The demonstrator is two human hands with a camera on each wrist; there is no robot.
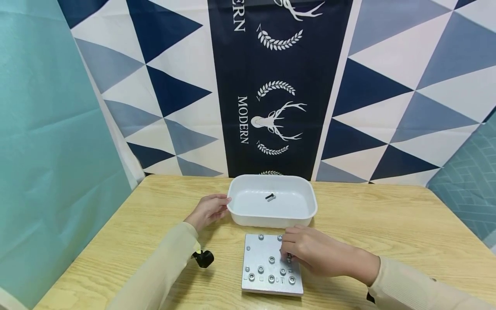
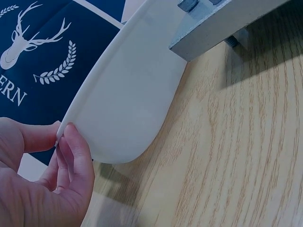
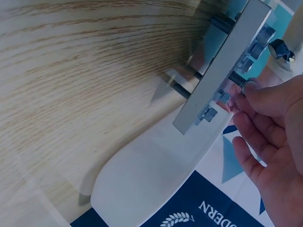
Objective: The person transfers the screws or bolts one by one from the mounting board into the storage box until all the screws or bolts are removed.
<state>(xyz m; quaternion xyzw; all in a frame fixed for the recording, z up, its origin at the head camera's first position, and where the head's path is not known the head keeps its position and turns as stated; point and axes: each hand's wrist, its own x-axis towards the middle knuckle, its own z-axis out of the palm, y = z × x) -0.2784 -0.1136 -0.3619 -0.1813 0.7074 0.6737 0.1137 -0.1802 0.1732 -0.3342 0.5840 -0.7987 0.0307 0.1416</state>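
A white plastic basin [image 1: 255, 221] stands at the back of the table, with one dark and one silver screw [image 1: 272, 198] on its floor. At its left end, my left hand [image 1: 209, 209] pinches the rim between thumb and fingers, as the left wrist view shows [image 2: 57, 175]. In front of the basin is a silver metal plate [image 1: 255, 252] carrying several bolts and smaller screws. My right hand [image 1: 315, 249] is over the plate's right side. Thumb and forefinger pinch the head of a bolt [image 3: 237, 79], whose thread shows above the plate. In the head view the fingers hide most of this bolt.
The wooden table [image 1: 368, 224] reaches a patterned cloth [image 1: 186, 86] behind the basin. A teal sheet [image 1: 58, 150] hangs along the left. Bolt ends [image 3: 181, 90] stick out beneath the plate, which sits raised off the wood. A black wrist device [image 1: 203, 258] hangs under the left sleeve.
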